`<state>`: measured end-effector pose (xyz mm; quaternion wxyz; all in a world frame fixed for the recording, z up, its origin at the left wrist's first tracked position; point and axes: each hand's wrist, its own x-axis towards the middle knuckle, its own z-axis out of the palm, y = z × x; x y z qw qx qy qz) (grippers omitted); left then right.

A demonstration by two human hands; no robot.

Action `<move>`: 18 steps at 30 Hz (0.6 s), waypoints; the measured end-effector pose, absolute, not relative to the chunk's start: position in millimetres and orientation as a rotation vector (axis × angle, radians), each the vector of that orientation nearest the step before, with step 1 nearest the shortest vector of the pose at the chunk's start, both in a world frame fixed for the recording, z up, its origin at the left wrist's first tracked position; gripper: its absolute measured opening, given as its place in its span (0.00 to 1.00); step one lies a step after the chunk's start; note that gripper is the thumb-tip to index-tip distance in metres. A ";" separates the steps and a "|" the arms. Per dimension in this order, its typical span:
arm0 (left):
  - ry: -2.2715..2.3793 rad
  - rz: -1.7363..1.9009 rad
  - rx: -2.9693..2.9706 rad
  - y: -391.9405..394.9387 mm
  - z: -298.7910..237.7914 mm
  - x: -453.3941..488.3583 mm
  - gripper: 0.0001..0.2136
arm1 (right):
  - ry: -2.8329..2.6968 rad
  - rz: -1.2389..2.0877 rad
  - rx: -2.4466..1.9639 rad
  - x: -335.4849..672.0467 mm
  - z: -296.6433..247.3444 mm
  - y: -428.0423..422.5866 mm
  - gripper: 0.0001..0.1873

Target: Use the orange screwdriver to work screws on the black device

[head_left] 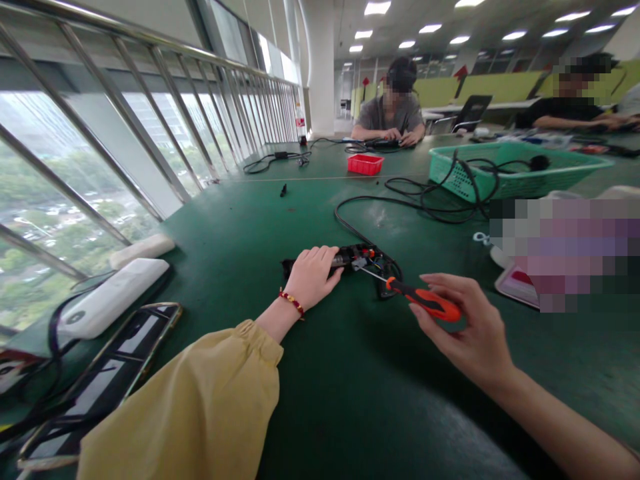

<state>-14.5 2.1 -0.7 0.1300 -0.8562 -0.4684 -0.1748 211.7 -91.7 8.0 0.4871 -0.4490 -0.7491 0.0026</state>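
Observation:
My left hand point(313, 270), with a red and gold bracelet at the wrist, is closed over a black corded device point(350, 256) lying on the green table. The device's right end is uncovered, showing coloured wires and small inner parts. Between the thumb and fingers of my right hand point(467, 327) is a screwdriver point(430, 301) with an orange and black handle. Its thin shaft points left, and the tip meets or nearly meets a grey part among the wires. My left palm hides much of the device's left half.
A black cable point(345, 203) loops from the device toward a green basket point(465, 190). Behind lies a red tray point(365, 165). At left are a phone point(107, 380) and a white power bank-like block point(115, 297). A person point(387, 113) works across the table point(240, 220).

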 end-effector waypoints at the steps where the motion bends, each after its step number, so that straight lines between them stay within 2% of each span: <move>1: -1.360 -0.506 -2.488 2.1 -0.7 -14.5 0.15 | -1.857 0.056 -1.108 211.6 8.3 -92.1 0.14; 3: -1.360 -0.506 -2.486 2.0 -0.6 -14.5 0.15 | -1.885 0.115 -1.122 211.3 9.2 -92.9 0.11; 8: -1.359 -0.509 -2.485 1.7 -0.5 -14.2 0.15 | -1.800 -0.026 -1.061 210.8 10.5 -92.6 0.17; 14: -1.360 -0.501 -2.479 1.7 -0.2 -14.3 0.15 | -1.899 0.153 -1.124 210.8 9.6 -93.1 0.08; 18: -1.360 -0.502 -2.477 1.6 -0.4 -14.4 0.15 | -1.795 0.005 -1.076 210.8 10.8 -91.2 0.14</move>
